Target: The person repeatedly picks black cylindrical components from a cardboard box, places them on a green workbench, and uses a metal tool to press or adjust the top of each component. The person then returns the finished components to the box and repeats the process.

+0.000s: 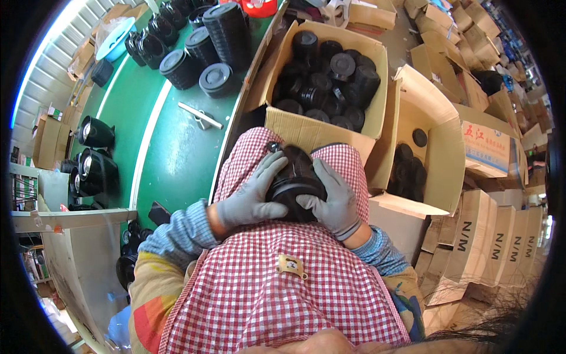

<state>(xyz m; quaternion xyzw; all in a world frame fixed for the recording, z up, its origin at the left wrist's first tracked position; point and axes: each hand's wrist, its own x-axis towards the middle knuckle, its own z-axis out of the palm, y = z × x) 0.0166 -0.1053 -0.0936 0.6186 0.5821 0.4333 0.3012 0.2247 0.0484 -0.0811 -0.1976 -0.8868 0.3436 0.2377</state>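
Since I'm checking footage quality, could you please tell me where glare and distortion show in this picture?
Head view: the green table has bowed edges; head view: the ribbed wall glares at upper left; head view: a pale sheen lies on the table near the white rod.

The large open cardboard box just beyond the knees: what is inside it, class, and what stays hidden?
The large open cardboard box holds a heap of black round parts. The upper ones cover its floor and anything lower, so those cannot be seen.

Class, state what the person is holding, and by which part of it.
A black rounded object, held by its opposite sides between left grip and right grip.
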